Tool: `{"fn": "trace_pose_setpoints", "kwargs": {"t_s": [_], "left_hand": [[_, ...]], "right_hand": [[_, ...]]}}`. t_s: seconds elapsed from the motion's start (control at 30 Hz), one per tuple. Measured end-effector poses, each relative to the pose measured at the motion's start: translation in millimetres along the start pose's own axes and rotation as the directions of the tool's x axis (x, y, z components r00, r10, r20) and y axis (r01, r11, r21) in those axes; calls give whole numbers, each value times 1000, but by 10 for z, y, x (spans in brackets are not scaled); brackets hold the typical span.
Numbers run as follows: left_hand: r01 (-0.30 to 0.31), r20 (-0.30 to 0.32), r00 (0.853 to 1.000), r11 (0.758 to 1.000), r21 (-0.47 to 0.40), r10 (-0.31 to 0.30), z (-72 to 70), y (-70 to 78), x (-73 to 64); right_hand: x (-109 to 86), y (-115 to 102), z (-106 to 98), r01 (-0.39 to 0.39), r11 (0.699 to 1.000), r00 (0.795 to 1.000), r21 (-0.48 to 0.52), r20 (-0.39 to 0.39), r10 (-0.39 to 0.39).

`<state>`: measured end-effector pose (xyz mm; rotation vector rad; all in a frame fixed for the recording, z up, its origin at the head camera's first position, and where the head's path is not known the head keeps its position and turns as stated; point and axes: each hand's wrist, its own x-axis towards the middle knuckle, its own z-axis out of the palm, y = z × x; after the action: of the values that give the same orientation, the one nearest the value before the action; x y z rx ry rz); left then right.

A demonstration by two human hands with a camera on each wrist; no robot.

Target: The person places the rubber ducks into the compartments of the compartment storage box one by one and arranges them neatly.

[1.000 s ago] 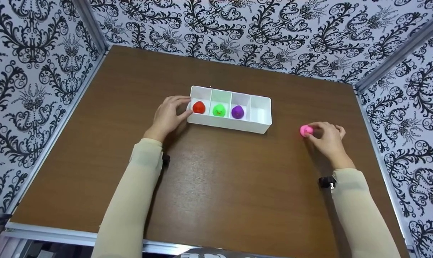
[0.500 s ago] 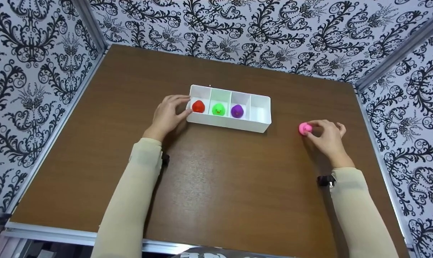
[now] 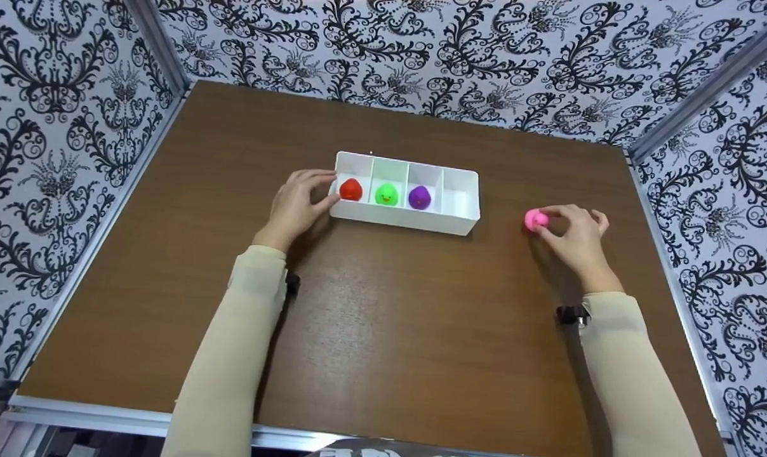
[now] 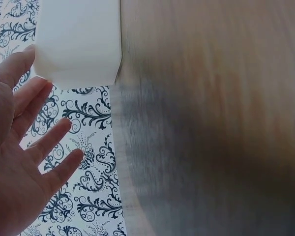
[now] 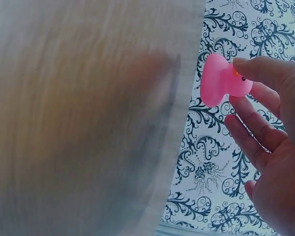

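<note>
A white box [image 3: 406, 222] with a row of compartments stands mid-table. From left to right, a red rubber duck [image 3: 350, 190], a green rubber duck [image 3: 386, 194] and a purple rubber duck [image 3: 420, 197] sit in its first three compartments; the rightmost holds nothing. At the box's left end, my left hand [image 3: 296, 206] touches with thumb and fingertips, the other fingers spread in the left wrist view. To the right of the box, my right hand [image 3: 577, 238] pinches a pink rubber duck [image 5: 216, 81] by its head between thumb and fingers, the other fingers loosely extended.
The brown wooden table [image 3: 383, 330] has patterned panels [image 3: 421, 57] behind it and along both sides. Metal rails edge it, with a front rail [image 3: 91, 412] near the body. Both forearms, in cream sleeves [image 3: 231, 355], reach across the table.
My right hand has shifted slightly left and farther from the body, carrying the pink rubber duck toward the box. The left hand stays at the box's left end.
</note>
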<state>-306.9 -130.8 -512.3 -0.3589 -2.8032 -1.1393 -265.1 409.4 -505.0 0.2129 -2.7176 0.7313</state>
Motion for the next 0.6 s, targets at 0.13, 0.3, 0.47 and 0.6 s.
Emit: {"fn": "trace_pose_setpoints", "kwargs": {"t_s": [0.13, 0.3, 0.47, 0.6], "left_hand": [[13, 8, 1000, 1000, 7, -13, -22, 9, -5], [5, 2, 1000, 1000, 14, -5, -33, 21, -5], [-5, -3, 1000, 1000, 14, 6, -10, 13, -1], [2, 3, 1000, 1000, 13, -3, -5, 19, -5]], "right_hand": [[41, -51, 18, 7, 1000, 1000, 10, -6, -7], [74, -114, 52, 39, 999, 999, 22, -37, -38], [110, -175, 78, 75, 997, 996, 28, -48, -73], [149, -233, 83, 87, 996, 995, 26, -53, -86]]}}
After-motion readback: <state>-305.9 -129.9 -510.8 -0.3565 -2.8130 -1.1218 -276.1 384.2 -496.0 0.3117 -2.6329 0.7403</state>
